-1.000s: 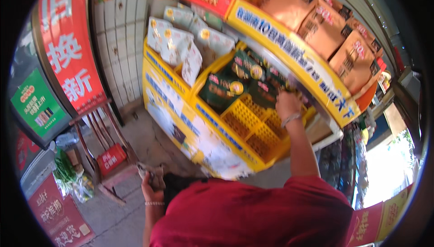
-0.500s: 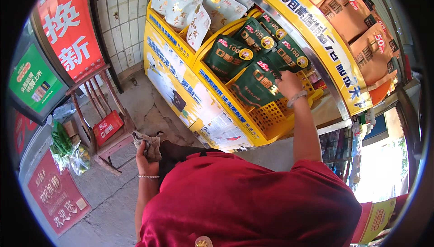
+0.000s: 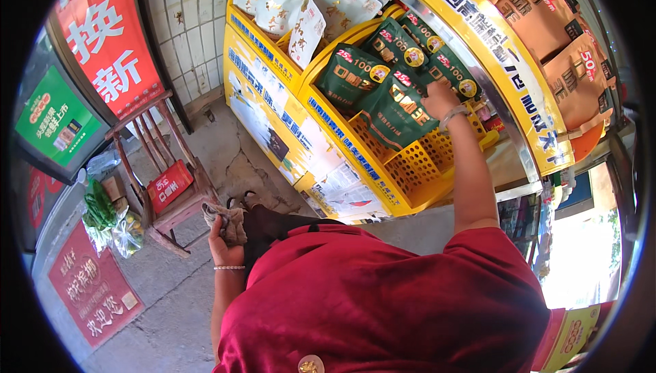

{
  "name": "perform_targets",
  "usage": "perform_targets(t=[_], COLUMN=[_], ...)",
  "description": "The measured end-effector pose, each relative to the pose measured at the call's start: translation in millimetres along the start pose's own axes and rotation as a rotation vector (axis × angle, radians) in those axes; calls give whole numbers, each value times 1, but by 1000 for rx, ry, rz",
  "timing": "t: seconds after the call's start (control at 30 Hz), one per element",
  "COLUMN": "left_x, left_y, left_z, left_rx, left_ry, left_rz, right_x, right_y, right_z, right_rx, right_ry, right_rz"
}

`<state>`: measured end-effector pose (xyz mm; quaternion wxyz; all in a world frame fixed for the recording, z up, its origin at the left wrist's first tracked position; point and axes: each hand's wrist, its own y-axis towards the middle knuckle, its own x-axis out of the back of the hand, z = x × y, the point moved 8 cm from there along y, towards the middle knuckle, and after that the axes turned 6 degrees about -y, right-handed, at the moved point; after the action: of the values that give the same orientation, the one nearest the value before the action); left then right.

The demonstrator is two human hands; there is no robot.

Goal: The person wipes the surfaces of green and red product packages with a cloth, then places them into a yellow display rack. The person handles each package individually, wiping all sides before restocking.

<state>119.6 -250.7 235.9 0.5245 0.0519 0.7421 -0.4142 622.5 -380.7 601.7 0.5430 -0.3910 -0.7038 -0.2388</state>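
Right hand (image 3: 441, 98) reaches up and far right, fingers closed on the top edge of a dark green packet (image 3: 400, 110) standing in the yellow basket (image 3: 417, 168). Half a second ago the same hand was a little lower and left, on the packets; a second ago bare yellow mesh showed under the hand. Now the green packets stand in a fuller row, which suggests the stocking or straightening of this bin is moving along. Left hand (image 3: 222, 240) hangs low, near left, gripping a crumpled brownish cloth (image 3: 229, 219), as before. Left of the green packets, white packets (image 3: 287, 4) fill the next bin. A wooden chair (image 3: 160, 168) with a red box stands on the concrete floor, far left.
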Motion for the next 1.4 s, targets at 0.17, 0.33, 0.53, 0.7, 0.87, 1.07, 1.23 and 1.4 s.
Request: perform_targets(t=[0.17, 0.33, 0.53, 0.7, 0.87, 1.07, 1.23, 1.4], left_x=[0, 1, 6, 3, 7, 5, 14, 23], left_y=[-2, -9, -8, -2, -5, -9, -6, -1], left_z=[3, -4, -1, 3, -1, 3, 7, 6], left_rx=[2, -16, 9, 3, -25, -1, -10, -31], left_ry=[-15, -4, 6, 13, 11, 44, 54, 26], left_rz=[-34, -41, -69, -56, -107, -27, -115, -121], right_x=[-28, -84, -117, -80, -84, -92, -101, -53], right_y=[15, 48, 51, 32, 28, 41, 43, 35], right_z=[35, 10, -31, -27, -14, -40, -40, -84], right_rx=[120, 128, 149, 224, 272, 169, 239, 101], right_ry=[-30, 144, 483, 467, 448, 565, 774, 1076], right_rz=[-28, 103, 125, -203, -3, 5, 43, -518])
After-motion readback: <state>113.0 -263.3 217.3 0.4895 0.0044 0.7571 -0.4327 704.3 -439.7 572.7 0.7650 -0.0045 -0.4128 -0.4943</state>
